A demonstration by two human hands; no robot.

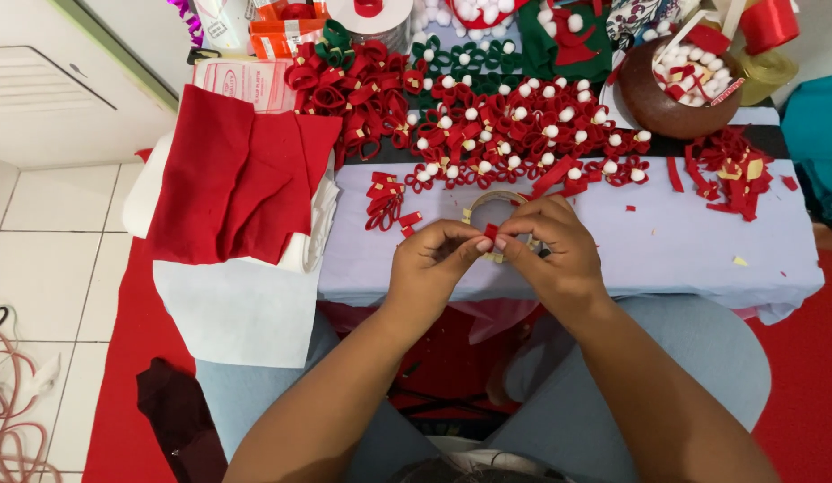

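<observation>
My left hand (431, 262) and my right hand (554, 249) meet over the front edge of a low table covered in pale lilac cloth (684, 246). Between their fingertips they pinch a small red felt piece (490, 232). Just behind the fingers lies a roll of tape (495, 201), partly hidden by my right hand. A small pile of looped red felt strips (385, 201) sits to the left of my hands.
Several red felt bows with white pompoms (523, 134) fill the table's back, with plain red loops (349, 89) and green ones (470, 55). A brown bowl of pompoms (644, 103) stands back right, red scraps (729, 174) beside it. Folded red felt (237, 179) lies left on white sheets.
</observation>
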